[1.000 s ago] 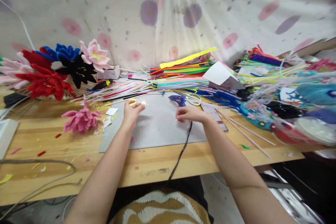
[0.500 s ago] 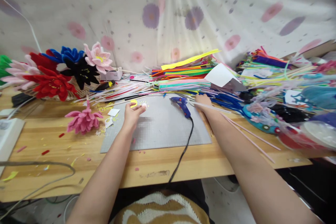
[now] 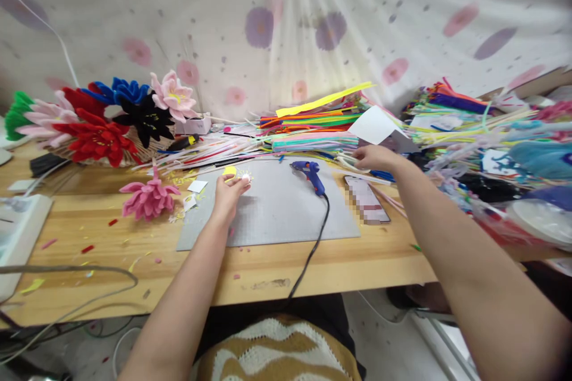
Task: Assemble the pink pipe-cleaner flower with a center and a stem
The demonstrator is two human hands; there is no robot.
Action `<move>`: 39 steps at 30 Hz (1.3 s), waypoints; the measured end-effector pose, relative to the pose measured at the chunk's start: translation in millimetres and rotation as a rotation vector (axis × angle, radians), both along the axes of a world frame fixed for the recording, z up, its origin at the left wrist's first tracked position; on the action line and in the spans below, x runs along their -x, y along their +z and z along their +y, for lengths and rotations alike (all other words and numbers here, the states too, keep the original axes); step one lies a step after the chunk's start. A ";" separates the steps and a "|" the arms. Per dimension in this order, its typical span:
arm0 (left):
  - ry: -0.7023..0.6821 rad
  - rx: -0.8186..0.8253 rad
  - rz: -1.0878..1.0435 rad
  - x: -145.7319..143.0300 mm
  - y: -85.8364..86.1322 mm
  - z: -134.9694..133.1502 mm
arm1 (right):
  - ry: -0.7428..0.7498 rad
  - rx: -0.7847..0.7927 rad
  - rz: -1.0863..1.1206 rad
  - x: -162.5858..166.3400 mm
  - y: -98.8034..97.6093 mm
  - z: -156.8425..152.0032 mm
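Observation:
My left hand (image 3: 227, 195) is over the left part of a grey cutting mat (image 3: 268, 220). Its thumb and fingers pinch a small white round piece (image 3: 245, 178) ringed with thin yellow stamens like a flower centre. A yellow piece (image 3: 229, 171) shows right behind the fingers; I cannot tell whether they touch it. Beyond the mat's right edge, my right hand (image 3: 373, 158) has its fingers closed around pale pipe cleaners (image 3: 351, 162) at the edge of the pile. A blue glue gun (image 3: 309, 174) lies on the mat between my hands.
Left of the mat lies a pink fuzzy flower (image 3: 149, 197), with several finished flowers (image 3: 100, 137) behind it. Bundles of coloured pipe cleaners (image 3: 317, 125) line the back. A phone (image 3: 367, 199) lies right of the mat. The glue gun's black cord (image 3: 313, 250) crosses the front edge.
My right hand has moved rightward and up from beside the mat to the pipe cleaner pile, uncovering the phone. The pale stems have shifted with it. My left hand stays nearly still, keeping its pinch.

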State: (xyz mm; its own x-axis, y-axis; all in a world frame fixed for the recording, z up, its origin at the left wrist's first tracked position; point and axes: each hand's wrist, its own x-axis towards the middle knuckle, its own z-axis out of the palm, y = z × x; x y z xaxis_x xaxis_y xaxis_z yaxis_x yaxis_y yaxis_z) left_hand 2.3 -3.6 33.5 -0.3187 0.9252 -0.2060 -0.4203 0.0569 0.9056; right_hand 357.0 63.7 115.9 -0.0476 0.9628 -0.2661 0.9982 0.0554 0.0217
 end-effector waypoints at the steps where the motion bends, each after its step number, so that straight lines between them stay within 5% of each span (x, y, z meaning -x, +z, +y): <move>1: -0.002 0.001 -0.003 -0.7 0.9 -1.7 | 0.004 0.002 0.038 -3.1 10.1 -1.4; 6: -0.001 -0.019 0.019 -1.8 1.6 -6.8 | 0.126 -0.107 0.039 11.0 66.5 -7.1; 10: 0.010 -0.069 0.023 1.2 -0.8 -6.0 | 0.243 -0.309 -0.067 68.3 105.4 -17.0; 13: 0.016 -0.088 0.023 4.8 0.2 -4.3 | 0.414 -0.394 -0.092 124.7 115.1 -30.7; 19: 0.059 -0.024 -0.068 13.7 11.9 -4.1 | 0.653 -0.354 -0.147 200.2 75.2 -51.2; 27: 0.052 -0.063 -0.100 36.5 4.9 -5.6 | 0.673 -0.378 -0.075 213.5 10.9 -48.1; 39: 0.025 -0.101 -0.086 42.8 -0.8 -2.6 | 0.684 -0.438 -0.016 205.9 -11.7 -40.4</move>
State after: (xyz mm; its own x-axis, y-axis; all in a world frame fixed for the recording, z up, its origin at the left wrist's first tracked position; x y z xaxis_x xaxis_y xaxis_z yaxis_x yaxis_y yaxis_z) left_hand -40.5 -6.2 32.6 -0.3270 0.9346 -0.1401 -0.4970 -0.0440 0.8666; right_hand 151.1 23.2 104.3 -0.6625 0.7390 0.1225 0.7460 0.6363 0.1965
